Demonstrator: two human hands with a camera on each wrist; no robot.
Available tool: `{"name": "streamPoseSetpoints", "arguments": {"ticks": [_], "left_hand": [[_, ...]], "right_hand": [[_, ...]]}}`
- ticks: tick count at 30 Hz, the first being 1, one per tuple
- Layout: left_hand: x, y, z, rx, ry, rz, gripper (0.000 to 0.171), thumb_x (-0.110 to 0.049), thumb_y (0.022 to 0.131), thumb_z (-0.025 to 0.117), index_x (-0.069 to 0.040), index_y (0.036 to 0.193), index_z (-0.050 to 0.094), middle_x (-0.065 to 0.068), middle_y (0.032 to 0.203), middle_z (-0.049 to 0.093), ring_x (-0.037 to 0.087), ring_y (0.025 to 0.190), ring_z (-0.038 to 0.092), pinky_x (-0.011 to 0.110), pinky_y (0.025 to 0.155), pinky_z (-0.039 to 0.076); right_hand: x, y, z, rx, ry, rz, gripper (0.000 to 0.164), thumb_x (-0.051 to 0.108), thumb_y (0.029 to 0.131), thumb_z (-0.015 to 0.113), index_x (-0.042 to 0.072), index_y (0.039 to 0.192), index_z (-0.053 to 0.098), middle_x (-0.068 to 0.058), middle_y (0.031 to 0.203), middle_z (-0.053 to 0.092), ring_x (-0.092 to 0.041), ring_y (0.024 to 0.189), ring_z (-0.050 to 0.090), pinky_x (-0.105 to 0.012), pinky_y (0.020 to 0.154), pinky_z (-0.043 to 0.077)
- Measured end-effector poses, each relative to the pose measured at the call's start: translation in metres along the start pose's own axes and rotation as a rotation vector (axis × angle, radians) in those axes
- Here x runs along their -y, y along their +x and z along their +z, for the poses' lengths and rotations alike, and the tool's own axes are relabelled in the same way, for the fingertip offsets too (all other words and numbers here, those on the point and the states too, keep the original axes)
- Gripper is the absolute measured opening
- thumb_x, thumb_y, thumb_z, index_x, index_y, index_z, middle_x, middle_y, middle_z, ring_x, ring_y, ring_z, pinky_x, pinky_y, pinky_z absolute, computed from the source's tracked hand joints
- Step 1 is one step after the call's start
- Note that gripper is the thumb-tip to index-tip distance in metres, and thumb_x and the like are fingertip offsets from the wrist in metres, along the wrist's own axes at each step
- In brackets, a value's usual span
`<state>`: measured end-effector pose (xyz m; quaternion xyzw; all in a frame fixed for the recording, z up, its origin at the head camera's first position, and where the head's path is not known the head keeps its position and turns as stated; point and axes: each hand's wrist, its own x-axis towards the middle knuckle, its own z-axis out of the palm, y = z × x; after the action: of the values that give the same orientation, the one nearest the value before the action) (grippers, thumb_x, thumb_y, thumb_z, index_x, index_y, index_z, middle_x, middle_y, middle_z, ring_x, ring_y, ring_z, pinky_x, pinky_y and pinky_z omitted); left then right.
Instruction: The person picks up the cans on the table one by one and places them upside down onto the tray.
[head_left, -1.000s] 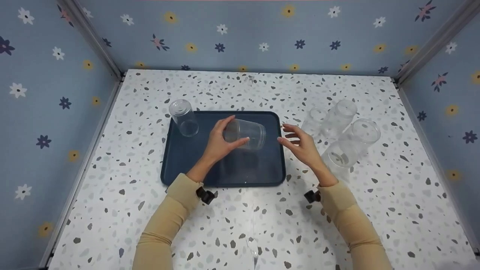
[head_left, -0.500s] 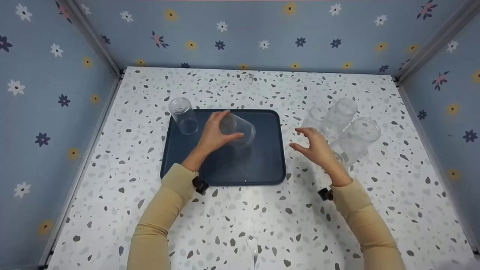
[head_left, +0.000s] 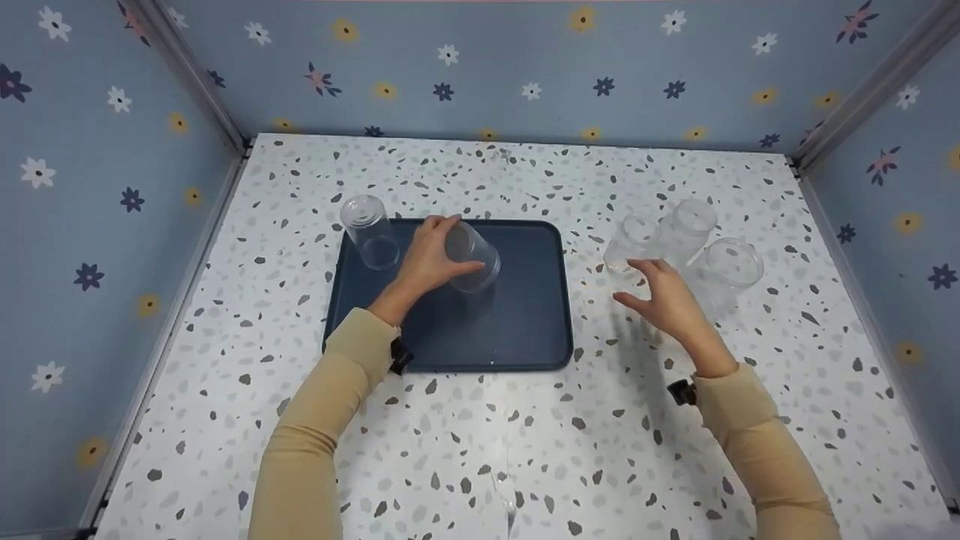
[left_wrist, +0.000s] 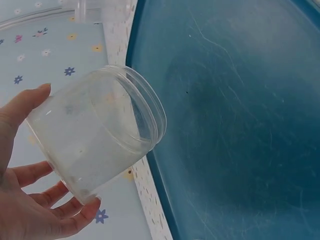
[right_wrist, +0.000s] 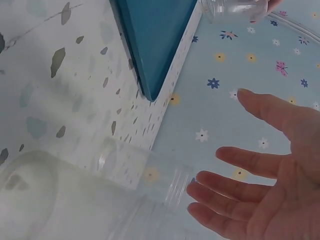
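1. Head view: one tall clear plastic container (head_left: pixel 371 234) stands at the far left corner of the dark blue rectangular tray (head_left: pixel 495 337), so I would count that one as placed.
2. A second, the clear cylindrical plastic jar (head_left: pixel 476 247), is over the tray's middle, tilted, its rimmed end toward the tray; I'd judge it mid-placement, and I can't tell whether it touches down.
3. Three more seem left: a small clear cup (head_left: pixel 630 238), a taller clear container (head_left: pixel 685 229) and a wide clear container (head_left: pixel 733 264), grouped on the white speckled tabletop (head_left: pixel 562 465), right of the tray.
4. The person's left hand (head_left: pixel 429 259) grasps the jar near its closed end, thumb on the near side, fingers round the far side, the forearm slanting in across the tray's left part.
5. The right hand (head_left: pixel 669 300) holds nothing, thumb and fingers spread apart. It hangs beside the small cup, fingertips close by; contact I can't make out.
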<state>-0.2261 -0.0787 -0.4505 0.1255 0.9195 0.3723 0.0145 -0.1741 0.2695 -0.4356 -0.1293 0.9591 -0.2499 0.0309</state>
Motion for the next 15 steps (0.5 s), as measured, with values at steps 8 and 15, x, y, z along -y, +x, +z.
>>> {"name": "streamPoseSetpoints", "arguments": {"ticks": [8, 15], "left_hand": [[0.0, 0.008, -0.004, 0.049, 0.095, -0.008, 0.082, -0.041, 0.07, 0.073, -0.006, 0.135, 0.036, 0.018, 0.127, 0.035, 0.034, 0.112, 0.036, 0.047, 0.088, 0.036], [0.002, 0.016, -0.007, 0.057, 0.152, -0.025, 0.081, -0.041, 0.07, 0.073, -0.007, 0.135, 0.037, 0.019, 0.127, 0.035, 0.035, 0.111, 0.037, 0.048, 0.086, 0.036]], "right_hand": [[-0.012, -0.011, -0.009, 0.046, -0.047, 0.069, 0.064, 0.024, 0.08, 0.067, -0.008, 0.128, 0.039, -0.032, 0.121, 0.039, -0.045, 0.105, 0.041, -0.053, 0.087, 0.033], [-0.02, -0.02, -0.018, 0.103, -0.078, 0.156, 0.07, 0.029, 0.081, 0.065, -0.007, 0.132, 0.033, -0.035, 0.125, 0.032, -0.052, 0.11, 0.032, -0.059, 0.087, 0.029]]}}
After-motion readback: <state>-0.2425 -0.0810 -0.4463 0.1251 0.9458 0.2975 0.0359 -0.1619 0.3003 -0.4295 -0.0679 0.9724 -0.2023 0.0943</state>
